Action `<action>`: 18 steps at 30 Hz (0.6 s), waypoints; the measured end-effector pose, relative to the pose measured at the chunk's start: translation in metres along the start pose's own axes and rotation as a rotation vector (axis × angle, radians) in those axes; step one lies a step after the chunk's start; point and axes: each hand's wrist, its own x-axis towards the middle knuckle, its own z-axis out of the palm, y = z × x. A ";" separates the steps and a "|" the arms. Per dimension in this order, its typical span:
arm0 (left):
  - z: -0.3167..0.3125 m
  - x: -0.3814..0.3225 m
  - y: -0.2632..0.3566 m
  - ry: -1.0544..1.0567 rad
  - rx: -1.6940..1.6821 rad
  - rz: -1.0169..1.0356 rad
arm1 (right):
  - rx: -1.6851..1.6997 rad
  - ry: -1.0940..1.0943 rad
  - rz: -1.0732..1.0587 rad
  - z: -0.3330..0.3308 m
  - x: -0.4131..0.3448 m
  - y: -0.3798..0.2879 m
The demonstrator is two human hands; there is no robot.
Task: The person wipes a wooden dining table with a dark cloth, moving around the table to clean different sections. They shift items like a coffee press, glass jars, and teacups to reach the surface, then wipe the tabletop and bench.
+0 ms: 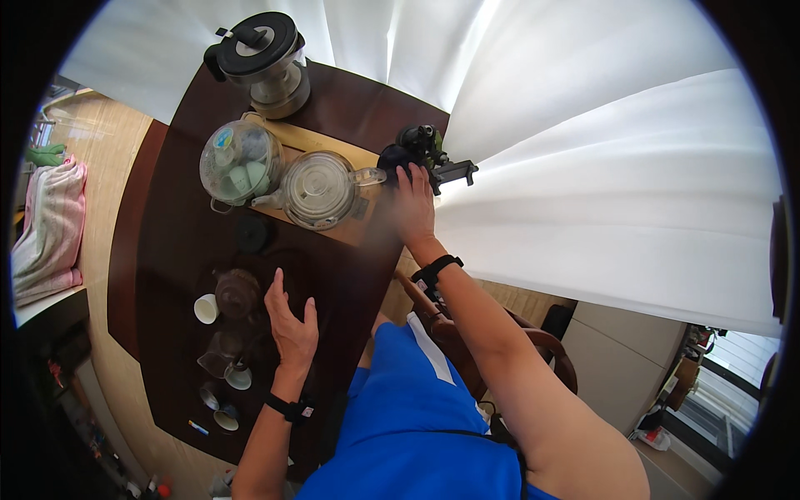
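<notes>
My left hand (291, 325) hovers over the dark wooden table (337, 275), thumb and fingers apart, holding nothing. Nearest to it is a brown clay teapot (237, 294), with a small white cup (206, 309) beside it. My right hand (415, 203) reaches to the far right table edge, its fingertips at a dark rounded object (395, 161); whether they grip it is unclear. Close by stand a black fixture with an arm (454, 172) and a lidded glass teapot (319, 187), whose handle points to my right hand. A glass container with pale green things inside (240, 162) is left of that teapot.
A large glass kettle with a black lid (269, 59) stands at the back. Several small cups (226, 417) and a glass pitcher (222, 355) occupy the near left side. White curtains (594, 187) hang behind and right; a wooden chair (550, 350) is beside me.
</notes>
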 end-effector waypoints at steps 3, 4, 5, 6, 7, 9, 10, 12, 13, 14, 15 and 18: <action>0.006 -0.020 -0.004 -0.122 -0.028 -0.049 | -0.024 0.023 0.036 0.004 -0.002 -0.012; 0.006 -0.023 -0.008 -0.185 -0.003 -0.063 | -0.021 0.018 -0.001 0.003 -0.009 -0.021; 0.007 -0.026 -0.012 -0.253 0.022 -0.084 | -0.016 -0.008 -0.019 -0.001 -0.022 -0.034; 0.006 -0.029 -0.016 -0.305 0.048 -0.128 | -0.015 -0.051 -0.022 -0.010 -0.037 -0.045; 0.007 -0.032 -0.019 -0.355 0.116 -0.153 | 0.066 -0.111 -0.057 -0.023 -0.055 -0.053; 0.010 -0.035 -0.025 -0.428 0.243 -0.190 | 0.067 -0.313 -0.115 -0.051 -0.098 -0.072; 0.013 -0.035 -0.026 -0.410 0.262 -0.162 | -0.012 -0.392 -0.172 -0.064 -0.122 -0.082; 0.016 -0.028 -0.028 -0.380 0.313 -0.112 | -0.081 -0.655 -0.343 -0.081 -0.150 -0.091; 0.017 -0.021 -0.028 -0.366 0.366 -0.099 | -0.031 -0.656 -0.407 -0.085 -0.155 -0.088; 0.020 -0.011 -0.028 -0.345 0.416 -0.088 | 0.020 -0.720 -0.455 -0.089 -0.156 -0.081; 0.021 -0.005 -0.028 -0.333 0.468 -0.083 | 0.075 -0.793 -0.495 -0.093 -0.156 -0.074; 0.026 0.025 -0.027 -0.381 0.580 -0.213 | 0.102 -0.718 -0.408 -0.099 -0.125 -0.034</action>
